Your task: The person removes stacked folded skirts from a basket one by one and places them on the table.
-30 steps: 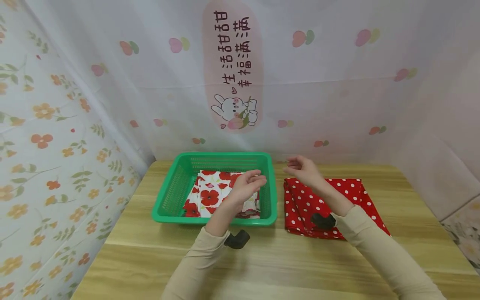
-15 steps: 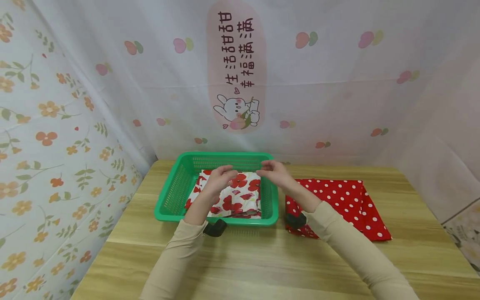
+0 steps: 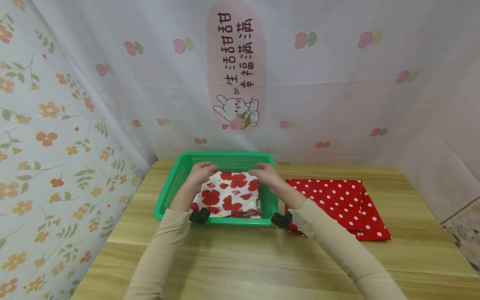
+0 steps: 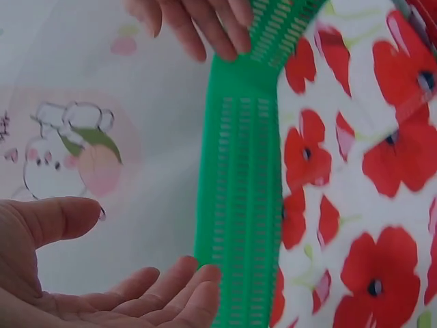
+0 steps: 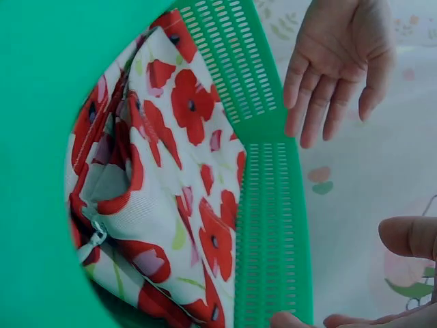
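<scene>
A folded white cloth with red poppies [image 3: 228, 193] lies in a green plastic basket [image 3: 240, 222]. In the right wrist view, what looks like a zip pull [image 5: 97, 236] shows at the cloth's folded edge. Over the basket's left side hovers my left hand [image 3: 196, 179], fingers relaxed and holding nothing. My right hand [image 3: 269, 178] is over the right side, likewise holding nothing. The left wrist view has the left palm [image 4: 116, 287] and thumb apart, beside the basket wall. A red cloth with white dots [image 3: 337, 200] lies folded to the right, partly behind my right forearm.
The basket stands on a wooden table [image 3: 240, 262] near its back edge. A white printed curtain [image 3: 318, 104] hangs behind, and a floral curtain [image 3: 67, 166] borders the left side. Black wrist mounts [image 3: 200, 216] stick out below both wrists.
My left hand has moved left, from over the flowered cloth to the basket's left side. My right hand has moved left from above the dotted cloth to the basket. Both cloths have stayed put.
</scene>
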A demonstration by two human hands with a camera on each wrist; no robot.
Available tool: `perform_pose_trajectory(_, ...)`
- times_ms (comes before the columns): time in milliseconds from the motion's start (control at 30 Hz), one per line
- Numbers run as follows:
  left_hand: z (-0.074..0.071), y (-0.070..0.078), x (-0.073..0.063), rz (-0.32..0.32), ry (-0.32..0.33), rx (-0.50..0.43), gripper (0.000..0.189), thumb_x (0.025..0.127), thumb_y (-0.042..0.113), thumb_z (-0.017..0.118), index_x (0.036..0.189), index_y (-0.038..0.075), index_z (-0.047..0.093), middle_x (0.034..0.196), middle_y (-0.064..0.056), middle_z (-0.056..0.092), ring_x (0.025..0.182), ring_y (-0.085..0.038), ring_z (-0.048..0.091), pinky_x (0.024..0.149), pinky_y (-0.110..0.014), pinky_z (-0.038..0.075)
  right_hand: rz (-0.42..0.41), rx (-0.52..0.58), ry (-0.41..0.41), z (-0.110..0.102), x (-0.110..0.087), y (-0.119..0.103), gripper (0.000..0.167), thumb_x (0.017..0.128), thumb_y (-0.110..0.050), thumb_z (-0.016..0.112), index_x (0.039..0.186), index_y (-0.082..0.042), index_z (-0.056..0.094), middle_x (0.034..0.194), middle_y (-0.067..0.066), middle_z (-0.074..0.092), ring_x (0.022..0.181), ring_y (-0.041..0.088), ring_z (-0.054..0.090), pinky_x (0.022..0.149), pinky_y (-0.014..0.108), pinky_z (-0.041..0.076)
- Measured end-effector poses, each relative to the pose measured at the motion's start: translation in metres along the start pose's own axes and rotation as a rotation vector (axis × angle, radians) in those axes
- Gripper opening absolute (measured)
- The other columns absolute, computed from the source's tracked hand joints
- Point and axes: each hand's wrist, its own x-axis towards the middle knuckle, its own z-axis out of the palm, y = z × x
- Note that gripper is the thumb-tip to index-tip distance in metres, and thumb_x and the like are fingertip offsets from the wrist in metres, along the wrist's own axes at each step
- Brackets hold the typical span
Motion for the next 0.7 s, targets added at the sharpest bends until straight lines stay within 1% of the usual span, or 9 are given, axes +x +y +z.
perform_pose_trajectory(100,-0.006,-0.002,0.005,-0.046,0.012,0.02,0.057,0.097,0.021,0.047,0.145,-0.002,0.026,0.146,-0.022,0.031,0.132,-0.038,0.033,0.109,-0.048,0.025,0.043,-0.002,0.01,0.004,0.003,0.0,0.07,0.093,-0.018,0.054,0.145,0.008,0.016,0.151,0.023,0.018,0.134,0.039,0.027,0.108,0.049,0.027)
perform_pose_trajectory(167,-0.01,-0.004,0.009,-0.065,0.021,0.038,0.058,0.097,0.021,0.047,0.145,-0.003,0.025,0.146,-0.022,0.029,0.132,-0.039,0.032,0.109,-0.048,0.025,0.083,-0.005,0.011,0.006,0.005,-0.001,0.071,0.092,-0.019,0.055,0.145,0.008,0.016,0.151,0.022,0.017,0.133,0.04,0.029,0.108,0.049,0.027)
perform_pose_trajectory(233,-0.013,-0.005,0.013,-0.086,0.032,0.043,0.058,0.096,0.022,0.048,0.144,-0.004,0.027,0.146,-0.022,0.029,0.132,-0.039,0.031,0.109,-0.048,0.026,0.108,0.01,0.007,0.008,0.009,-0.001,0.071,0.092,-0.019,0.055,0.145,0.008,0.015,0.152,0.021,0.015,0.134,0.04,0.026,0.109,0.048,0.027)
perform_pose_trajectory(367,-0.019,-0.009,0.021,-0.137,0.03,0.046,0.058,0.096,0.021,0.048,0.142,-0.007,0.027,0.145,-0.025,0.027,0.132,-0.041,0.028,0.109,-0.047,0.027,0.132,0.029,0.004,0.007,0.017,0.001,0.067,0.092,-0.018,0.054,0.142,0.01,0.02,0.151,0.022,0.018,0.137,0.037,0.022,0.109,0.047,0.026)
perform_pose_trajectory(433,-0.021,-0.009,0.024,-0.161,0.034,0.042,0.058,0.096,0.021,0.048,0.142,-0.008,0.027,0.146,-0.025,0.025,0.133,-0.041,0.027,0.109,-0.047,0.026,0.14,0.034,0.009,0.007,0.021,0.002,0.064,0.092,-0.018,0.054,0.141,0.011,0.024,0.149,0.022,0.021,0.136,0.036,0.023,0.109,0.047,0.026)
perform_pose_trajectory(533,-0.024,-0.01,0.028,-0.187,0.062,0.032,0.061,0.095,0.019,0.048,0.142,-0.009,0.021,0.147,-0.025,0.022,0.133,-0.04,0.027,0.109,-0.045,0.028,0.165,0.044,0.031,0.007,0.025,0.004,0.064,0.091,-0.018,0.056,0.14,0.011,0.025,0.147,0.022,0.024,0.135,0.036,0.026,0.109,0.046,0.026)
perform_pose_trajectory(633,-0.027,-0.012,0.033,-0.209,0.096,0.039,0.066,0.094,0.017,0.048,0.143,-0.011,0.012,0.147,-0.026,0.018,0.133,-0.04,0.025,0.109,-0.045,0.027,0.187,0.06,0.049,0.008,0.027,0.006,0.067,0.09,-0.017,0.057,0.14,0.011,0.021,0.147,0.022,0.024,0.134,0.036,0.028,0.109,0.046,0.027)
perform_pose_trajectory(700,-0.028,-0.014,0.038,-0.23,0.107,0.063,0.069,0.095,0.017,0.046,0.143,-0.011,0.006,0.148,-0.026,0.012,0.135,-0.04,0.021,0.11,-0.046,0.024,0.207,0.066,0.056,0.009,0.029,0.006,0.07,0.09,-0.017,0.057,0.141,0.01,0.018,0.146,0.023,0.023,0.133,0.036,0.028,0.109,0.046,0.027)
